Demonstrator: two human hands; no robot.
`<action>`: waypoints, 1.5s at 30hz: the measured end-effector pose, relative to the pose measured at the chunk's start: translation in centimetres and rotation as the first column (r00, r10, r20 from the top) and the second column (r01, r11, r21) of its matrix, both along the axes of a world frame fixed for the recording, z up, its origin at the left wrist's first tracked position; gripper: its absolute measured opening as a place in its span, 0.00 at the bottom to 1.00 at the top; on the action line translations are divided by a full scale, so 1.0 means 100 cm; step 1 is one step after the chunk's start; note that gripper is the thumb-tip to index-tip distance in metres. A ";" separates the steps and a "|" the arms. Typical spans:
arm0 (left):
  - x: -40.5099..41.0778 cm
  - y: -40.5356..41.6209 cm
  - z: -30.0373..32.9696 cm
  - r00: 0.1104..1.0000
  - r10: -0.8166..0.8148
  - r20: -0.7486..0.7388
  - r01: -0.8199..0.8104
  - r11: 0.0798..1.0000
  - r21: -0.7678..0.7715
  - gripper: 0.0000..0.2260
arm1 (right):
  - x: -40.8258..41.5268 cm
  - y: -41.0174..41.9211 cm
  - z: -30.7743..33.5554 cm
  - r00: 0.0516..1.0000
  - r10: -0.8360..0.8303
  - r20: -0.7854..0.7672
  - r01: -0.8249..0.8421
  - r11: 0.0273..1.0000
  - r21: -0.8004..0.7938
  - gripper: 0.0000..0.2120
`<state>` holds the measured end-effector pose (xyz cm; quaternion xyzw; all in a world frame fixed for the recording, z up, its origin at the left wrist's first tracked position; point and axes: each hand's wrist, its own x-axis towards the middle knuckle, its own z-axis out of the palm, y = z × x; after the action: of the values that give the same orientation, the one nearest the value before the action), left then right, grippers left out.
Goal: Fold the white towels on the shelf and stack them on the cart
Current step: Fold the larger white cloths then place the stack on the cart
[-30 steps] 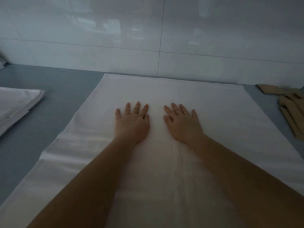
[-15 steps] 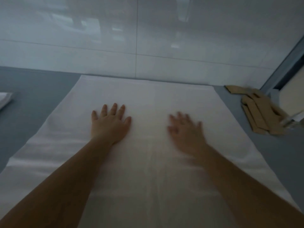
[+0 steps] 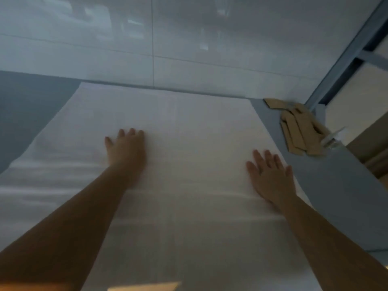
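A: What sits closest to the camera?

B: Two bare forearms come in from the bottom corners, both cut off by the frame edge. At the very bottom there is a pale orange blur; I cannot tell what it is.

A: And the towel?

B: The white towel (image 3: 189,185) lies spread flat on the grey shelf (image 3: 336,196), reaching from the bottom edge to the wall. Its near end and left side run out of view, so its full outline cannot be seen. Faint creases cross it on the left.

A: The hands?

B: The left hand (image 3: 126,152) rests palm down near the middle of the towel, fingers straight and close together. The right hand (image 3: 270,177) lies flat too, fingers spread, near the towel's right edge. Neither grips anything. The whole view is soft, so the fingertips are hard to resolve.

A: Farther back?

B: To the right, on the shelf beside the towel, lies a heap of tan cardboard pieces (image 3: 298,127), with something clear and blurred just beside them that I cannot identify. Behind everything stands a glossy tiled wall (image 3: 189,38) with vague reflections, and a grey frame post (image 3: 344,55) rises at the right.
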<state>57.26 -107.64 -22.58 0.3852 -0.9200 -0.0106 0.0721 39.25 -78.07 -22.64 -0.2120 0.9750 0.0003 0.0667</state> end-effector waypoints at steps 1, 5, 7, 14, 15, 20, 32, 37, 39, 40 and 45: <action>-0.005 0.023 0.001 0.998 -0.068 -0.001 0.068 0.998 -0.001 0.17 | 0.002 -0.001 0.003 1.000 -0.024 0.005 0.024 1.000 -0.009 0.27; -0.029 0.128 -0.009 0.944 -0.330 0.006 0.324 0.931 0.169 0.22 | 0.049 -0.047 0.005 0.988 0.152 0.004 -0.150 0.981 -0.126 0.23; -0.026 0.149 -0.012 0.948 -0.316 0.039 0.304 0.936 0.178 0.24 | 0.078 -0.059 0.000 0.963 0.268 -0.025 -0.268 0.948 -0.172 0.23; 0.071 0.063 -0.020 0.990 -0.030 0.136 0.021 0.997 0.069 0.34 | 0.069 -0.045 -0.011 0.974 0.218 -0.059 -0.224 0.966 -0.131 0.26; 0.091 0.043 -0.019 0.989 0.022 0.145 -0.030 0.998 0.057 0.35 | 0.069 -0.046 -0.011 0.973 0.223 -0.062 -0.229 0.965 -0.126 0.26; 0.170 -0.034 -0.013 0.949 0.275 0.154 -0.294 0.948 0.124 0.36 | 0.069 -0.047 -0.010 0.973 0.221 -0.058 -0.226 0.971 -0.081 0.26; 0.175 -0.034 -0.024 0.958 0.274 0.085 -0.281 0.957 0.073 0.29 | 0.268 -0.214 -0.015 0.695 0.708 -0.124 -0.719 0.681 -0.140 0.27; 0.175 -0.036 -0.023 0.962 0.268 0.049 -0.271 0.958 0.093 0.28 | 0.223 -0.153 -0.019 0.835 0.517 -0.186 -0.540 0.835 -0.103 0.32; 0.177 -0.035 -0.021 0.964 0.262 0.050 -0.265 0.959 0.096 0.27 | 0.193 -0.108 -0.018 0.896 0.410 -0.173 -0.425 0.903 -0.062 0.31; 0.178 -0.034 -0.019 0.966 0.254 0.050 -0.258 0.962 0.092 0.27 | 0.180 -0.084 -0.016 0.921 0.351 -0.171 -0.363 0.931 -0.041 0.31; 0.179 -0.020 -0.003 0.992 0.112 -0.053 -0.109 0.992 0.056 0.20 | 0.138 0.024 -0.001 0.997 0.059 -0.044 -0.062 0.996 -0.070 0.30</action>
<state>75.14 -109.59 -22.90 0.4370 -0.8941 -0.0418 0.0881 53.05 -75.70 -22.70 -0.2438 0.9687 -0.0281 0.0384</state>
